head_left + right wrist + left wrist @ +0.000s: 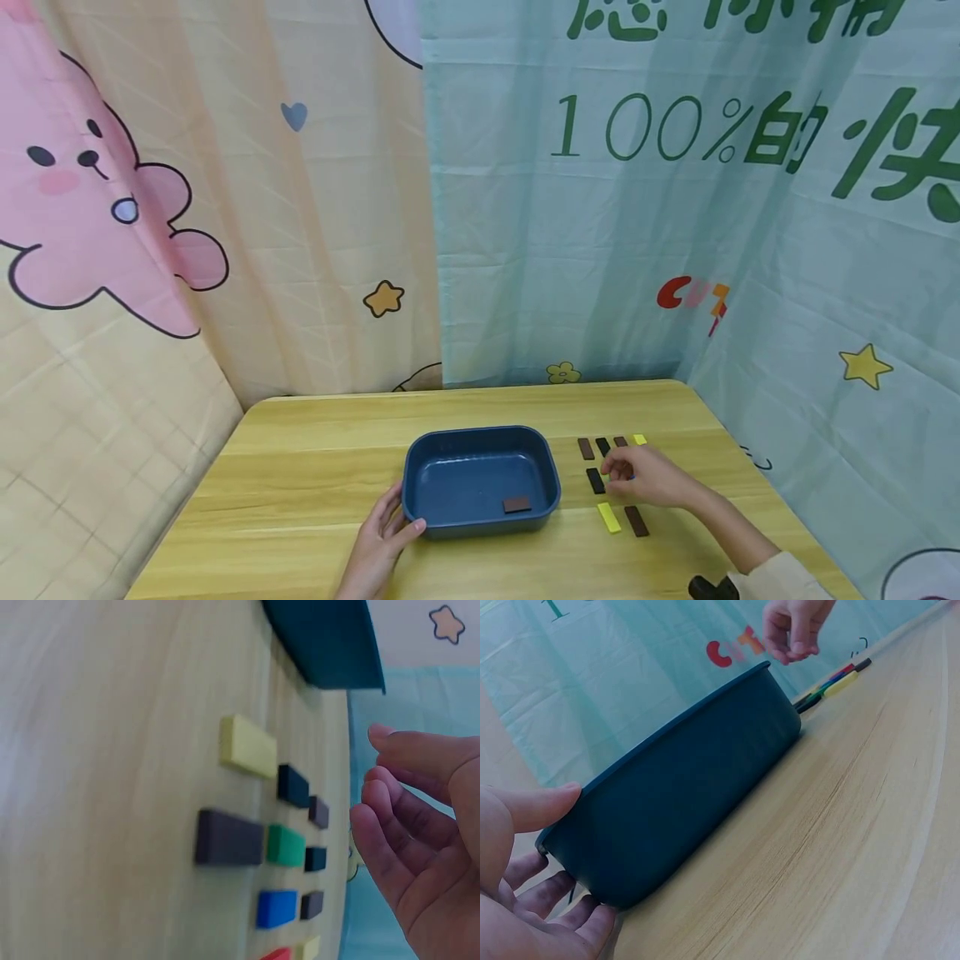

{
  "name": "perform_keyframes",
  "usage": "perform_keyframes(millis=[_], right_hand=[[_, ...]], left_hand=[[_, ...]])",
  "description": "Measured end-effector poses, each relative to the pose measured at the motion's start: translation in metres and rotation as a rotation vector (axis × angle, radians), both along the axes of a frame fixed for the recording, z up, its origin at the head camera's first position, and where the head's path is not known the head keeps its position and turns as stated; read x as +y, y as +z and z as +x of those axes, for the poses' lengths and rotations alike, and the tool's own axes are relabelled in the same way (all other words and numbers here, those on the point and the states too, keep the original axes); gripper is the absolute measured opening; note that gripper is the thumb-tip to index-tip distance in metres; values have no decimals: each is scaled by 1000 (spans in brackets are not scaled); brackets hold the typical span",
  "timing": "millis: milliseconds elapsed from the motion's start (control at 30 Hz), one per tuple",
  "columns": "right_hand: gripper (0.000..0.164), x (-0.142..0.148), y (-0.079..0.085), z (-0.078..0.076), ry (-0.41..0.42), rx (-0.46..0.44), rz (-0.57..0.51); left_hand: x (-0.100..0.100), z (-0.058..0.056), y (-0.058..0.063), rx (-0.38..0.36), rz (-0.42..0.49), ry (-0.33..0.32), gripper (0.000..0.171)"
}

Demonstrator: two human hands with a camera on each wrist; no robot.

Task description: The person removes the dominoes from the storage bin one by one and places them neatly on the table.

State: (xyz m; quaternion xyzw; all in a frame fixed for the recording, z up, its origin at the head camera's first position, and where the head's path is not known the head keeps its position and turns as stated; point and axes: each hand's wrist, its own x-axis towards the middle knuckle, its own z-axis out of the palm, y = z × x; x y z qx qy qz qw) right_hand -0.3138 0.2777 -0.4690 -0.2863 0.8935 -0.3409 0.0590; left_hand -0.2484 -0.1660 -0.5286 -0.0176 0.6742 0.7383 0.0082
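My left hand (378, 537) grips the near left corner of a dark blue plastic tub (480, 528), thumb at the rim and fingers low against the wall. Inside the tub lies one brown domino-like block (517, 504). To the right, my right hand (652, 477) hovers over rows of similar small blocks, fingers loosely bent with nothing between them. In the right wrist view, a green block (286, 845), a blue block (277, 908) and a red block (277, 954) show, partly hidden by the hand from the head. A yellow block (609, 517) and a brown one (637, 521) lie nearest me.
Farther back in the rows are black, brown and yellow blocks, among them a brown block (586, 449). Everything stands on a light wooden table (300, 483) with rounded far corners. Printed curtains (337, 208) hang close behind it and along the sides.
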Motion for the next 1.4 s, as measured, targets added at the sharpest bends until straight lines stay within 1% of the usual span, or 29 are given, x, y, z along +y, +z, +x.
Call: perform_keyframes(millis=[167,400,633,900,1067,1167,1267,1400], right_hand=[[9,-23,13,-8,36,31,22],[9,-51,20,-22,100,108,71],[11,-80,28,-29,161,84,91],[16,-110,27,-38,231,66,137],[19,-126,24,-44,296,63,165],[20,-133,22,-46,324,41,206],[21,-140,17,-49,345,9,252],[24,-151,10,-49,354,5,358]], left_hand=[[1,0,1,-5,10,-1,81],[1,0,2,-14,16,-4,82],[1,2,1,8,31,-20,82],[0,4,4,11,20,-24,81],[-2,3,2,11,19,-22,81],[-1,2,0,9,19,-32,82],[0,2,0,8,15,-26,81],[1,3,0,6,10,-12,80]])
